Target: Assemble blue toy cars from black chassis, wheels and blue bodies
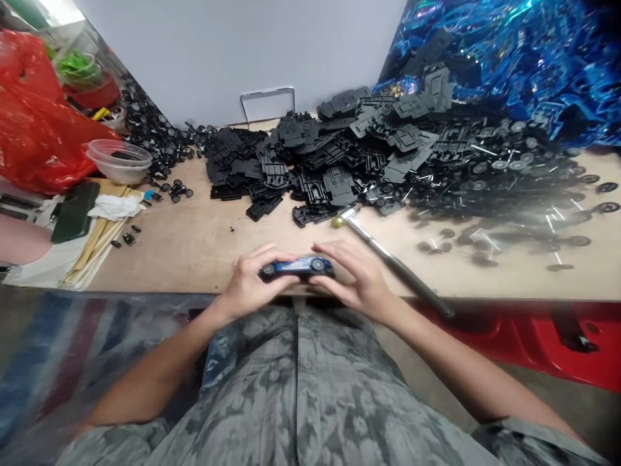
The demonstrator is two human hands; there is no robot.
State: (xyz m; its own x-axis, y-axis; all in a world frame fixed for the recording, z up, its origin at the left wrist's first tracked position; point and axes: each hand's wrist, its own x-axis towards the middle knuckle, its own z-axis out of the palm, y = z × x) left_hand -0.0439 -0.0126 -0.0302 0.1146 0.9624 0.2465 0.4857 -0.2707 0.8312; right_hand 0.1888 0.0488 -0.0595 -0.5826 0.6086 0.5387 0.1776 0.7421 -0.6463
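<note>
**Now: Toy Car (297,267) Held Crosswise**

The car sits over the near edge of the bench (160,259), at lower centre of the frame, long axis across the body. The left hand (250,283) and right hand (352,277) clamp it from either end, equally near. A metal-handled tool (388,259) lies just beyond the right hand.
</note>
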